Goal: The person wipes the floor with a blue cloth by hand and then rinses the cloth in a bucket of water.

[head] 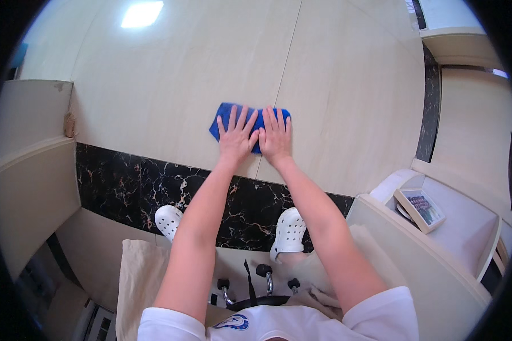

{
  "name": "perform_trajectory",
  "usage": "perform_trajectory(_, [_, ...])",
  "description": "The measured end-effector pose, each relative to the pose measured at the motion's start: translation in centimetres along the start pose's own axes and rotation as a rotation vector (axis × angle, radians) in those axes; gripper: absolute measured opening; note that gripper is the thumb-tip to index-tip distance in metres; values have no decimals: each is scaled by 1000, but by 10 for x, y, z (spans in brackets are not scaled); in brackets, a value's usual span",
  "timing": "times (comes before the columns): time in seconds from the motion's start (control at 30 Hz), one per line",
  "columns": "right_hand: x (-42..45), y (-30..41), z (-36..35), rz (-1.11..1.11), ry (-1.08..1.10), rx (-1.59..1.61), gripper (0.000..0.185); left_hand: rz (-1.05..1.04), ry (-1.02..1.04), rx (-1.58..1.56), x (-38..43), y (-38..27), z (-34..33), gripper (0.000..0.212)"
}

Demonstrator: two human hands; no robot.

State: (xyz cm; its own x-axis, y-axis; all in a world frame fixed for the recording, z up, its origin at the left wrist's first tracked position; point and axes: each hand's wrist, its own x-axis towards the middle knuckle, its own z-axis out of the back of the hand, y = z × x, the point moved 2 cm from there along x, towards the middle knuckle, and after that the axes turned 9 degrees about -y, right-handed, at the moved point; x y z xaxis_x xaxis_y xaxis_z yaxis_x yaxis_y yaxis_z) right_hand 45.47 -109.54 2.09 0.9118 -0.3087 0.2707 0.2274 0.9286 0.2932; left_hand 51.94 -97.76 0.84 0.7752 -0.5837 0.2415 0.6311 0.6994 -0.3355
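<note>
A blue cloth (213, 128) lies spread on the beige tile floor (170, 85), across a thin tile joint. My left hand (236, 138) presses flat on its left and middle part, fingers spread. Beside it, my right hand (275, 136) rests palm down on the right part, its fingers closer together. The two thumbs nearly meet at the middle of the cloth. Neither hand grips the fabric; the portion beneath the palms is hidden.
A black veined stone band (115, 170) crosses the floor, with white clogs (290, 230) on my feet. Stool casters (264, 270) show below me. Cabinet panels stand left (34, 111) and right (409, 251). A framed photo (422, 209) leans on a corner shelf (465, 226).
</note>
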Motion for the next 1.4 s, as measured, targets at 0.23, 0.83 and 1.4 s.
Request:
perform_trajectory(0.23, [90,-33,-18,63,-91,-29,50,2,-38,19,91,9,-15,54])
perform_trajectory(0.83, [211,-66,-56,3,-223,-36,51,-25,-156,75,220,45,-52,58])
perform_trajectory(1.4, [20,23,-13,-125,119,8,60,202,144,-51,7,28,9,74])
